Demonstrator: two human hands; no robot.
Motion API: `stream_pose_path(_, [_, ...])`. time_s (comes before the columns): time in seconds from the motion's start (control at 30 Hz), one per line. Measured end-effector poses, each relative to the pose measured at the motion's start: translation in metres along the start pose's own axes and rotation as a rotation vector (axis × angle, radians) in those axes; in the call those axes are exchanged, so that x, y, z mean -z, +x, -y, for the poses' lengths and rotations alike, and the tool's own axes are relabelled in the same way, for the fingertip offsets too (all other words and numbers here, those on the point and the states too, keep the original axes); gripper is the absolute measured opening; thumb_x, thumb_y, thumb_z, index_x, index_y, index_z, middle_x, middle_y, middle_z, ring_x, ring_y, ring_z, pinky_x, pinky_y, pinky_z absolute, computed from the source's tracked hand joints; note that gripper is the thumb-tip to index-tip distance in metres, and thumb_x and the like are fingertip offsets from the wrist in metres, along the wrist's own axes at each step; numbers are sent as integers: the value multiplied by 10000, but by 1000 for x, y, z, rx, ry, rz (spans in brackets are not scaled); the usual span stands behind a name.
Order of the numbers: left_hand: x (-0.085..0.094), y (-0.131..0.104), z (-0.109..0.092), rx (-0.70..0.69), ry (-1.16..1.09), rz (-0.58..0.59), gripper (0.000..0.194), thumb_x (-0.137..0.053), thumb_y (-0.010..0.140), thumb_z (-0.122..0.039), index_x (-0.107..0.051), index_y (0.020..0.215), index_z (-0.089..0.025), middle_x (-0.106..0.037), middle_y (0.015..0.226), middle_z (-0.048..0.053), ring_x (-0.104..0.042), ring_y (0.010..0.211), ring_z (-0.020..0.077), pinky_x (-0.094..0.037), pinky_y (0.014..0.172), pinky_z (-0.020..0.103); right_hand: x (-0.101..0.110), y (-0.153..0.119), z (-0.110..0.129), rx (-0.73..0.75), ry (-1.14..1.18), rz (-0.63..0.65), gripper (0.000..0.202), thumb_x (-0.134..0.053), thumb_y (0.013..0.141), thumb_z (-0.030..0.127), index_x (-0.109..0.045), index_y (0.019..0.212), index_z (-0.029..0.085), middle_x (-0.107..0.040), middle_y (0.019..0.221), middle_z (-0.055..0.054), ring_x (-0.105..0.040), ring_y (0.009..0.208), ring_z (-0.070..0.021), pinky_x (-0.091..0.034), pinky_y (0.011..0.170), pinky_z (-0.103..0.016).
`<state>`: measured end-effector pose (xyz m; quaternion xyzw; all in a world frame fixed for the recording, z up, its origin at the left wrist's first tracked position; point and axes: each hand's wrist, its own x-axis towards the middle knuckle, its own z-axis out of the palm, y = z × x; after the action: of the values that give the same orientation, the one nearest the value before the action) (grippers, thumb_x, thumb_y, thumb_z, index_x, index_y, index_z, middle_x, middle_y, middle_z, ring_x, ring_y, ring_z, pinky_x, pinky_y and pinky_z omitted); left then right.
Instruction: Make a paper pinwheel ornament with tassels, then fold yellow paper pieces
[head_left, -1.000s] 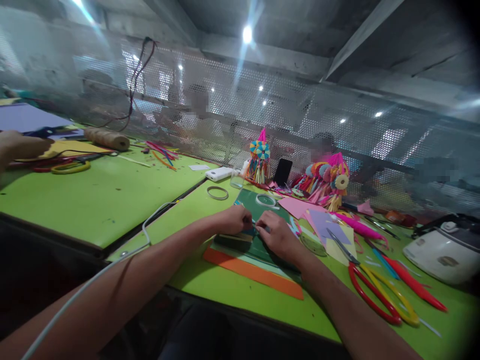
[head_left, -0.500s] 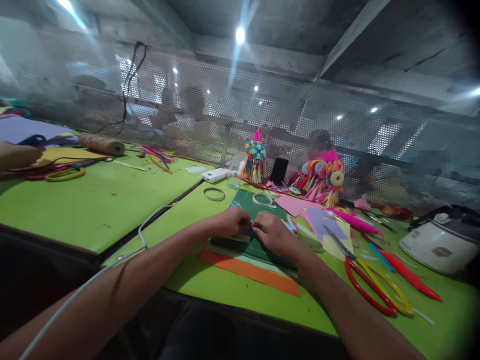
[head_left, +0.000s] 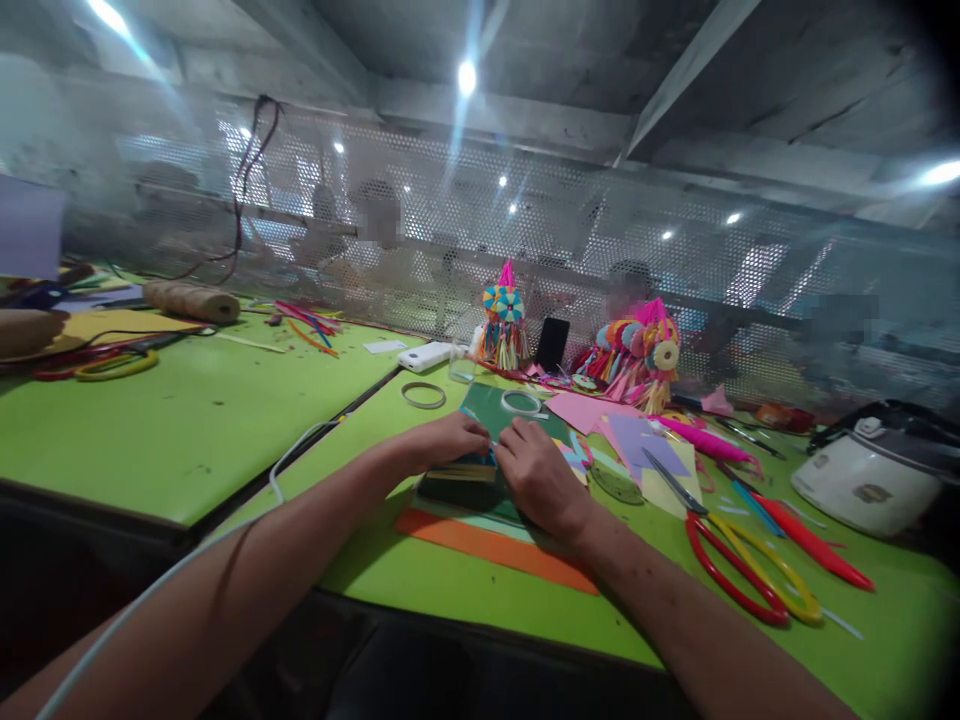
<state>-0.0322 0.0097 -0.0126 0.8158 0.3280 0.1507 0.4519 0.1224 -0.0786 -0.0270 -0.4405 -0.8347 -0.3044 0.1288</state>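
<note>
My left hand [head_left: 454,438] is closed, its fingertips bent down over a small stack with a blue top and yellowish edges [head_left: 463,473]. Beside it, my right hand [head_left: 538,475] has its fingers curled together, the tips nearly meeting those of my left. Something small and pale shows between the fingertips, too small to name. Both hands rest above a dark green board [head_left: 484,400], partly hidden by them. An orange paper strip [head_left: 495,552] and a pale green sheet lie along its near edge. On the board's far part sits a white ring of tape [head_left: 521,403].
Large scissors [head_left: 739,565] with red and yellow handles lie right, near a red pointed object [head_left: 817,545] and coloured paper [head_left: 645,445]. Tasselled paper ornaments [head_left: 506,320] stand behind. A white cable [head_left: 281,470] crosses on the left. Another person's hand [head_left: 30,332] is far left.
My left hand has shifted slightly left and its fingers now reach over the stack; my right hand is turned more. At far left, a lilac sheet has been raised. The view has shifted slightly.
</note>
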Motion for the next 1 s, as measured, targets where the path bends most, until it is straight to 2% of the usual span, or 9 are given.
stream_pose_path(0.13, [0, 2, 2, 3, 35, -38, 266, -519, 706, -378, -608, 686, -128, -471, 579, -28, -390, 574, 114, -325, 552, 229, -2, -1, 4, -14, 12, -13, 191, -439, 882, 107, -621, 829, 130, -565, 844, -130, -408, 850, -258, -350, 739, -401])
stream_pose_path(0.3, [2, 9, 12, -122, 235, -5, 295, -498, 747, -374, -628, 689, -116, -486, 574, -31, -381, 586, 110, -320, 564, 221, -3, -2, 5, -63, 46, 7, 182, -446, 866, 85, -620, 832, 126, -565, 837, -128, -419, 846, -260, -356, 724, -400])
stream_pose_path(0.57, [0, 15, 20, -224, 447, -71, 289, -476, 786, -317, -661, 794, -95, -599, 657, 8, -434, 624, 116, -333, 568, 207, -7, -1, -7, -251, 390, 8, 131, -503, 884, 191, -626, 870, 147, -576, 879, -82, -470, 895, -204, -383, 776, -343])
stream_pose_path(0.83, [-7, 12, 17, -307, 471, -100, 235, -469, 807, -258, -652, 820, -112, -606, 728, 19, -481, 673, 124, -367, 620, 215, -4, -1, -15, -322, 629, -16, 93, -593, 811, 113, -586, 729, 156, -578, 739, -28, -511, 742, -156, -394, 689, -279])
stream_pose_path(0.93, [-7, 10, 14, -333, 528, -100, 216, -489, 797, -244, -663, 806, -115, -586, 728, 25, -481, 676, 129, -376, 625, 222, -5, -2, -17, -324, 641, -8, 99, -594, 799, 100, -587, 715, 154, -583, 734, -29, -522, 735, -156, -395, 677, -274])
stream_pose_path(1.0, [-6, 6, 11, -406, 612, -130, 186, -517, 770, -217, -682, 792, -132, -589, 781, 43, -497, 720, 145, -388, 677, 244, -8, -3, -17, -320, 631, 7, 100, -591, 791, 95, -591, 714, 159, -581, 736, -30, -527, 740, -160, -398, 678, -276])
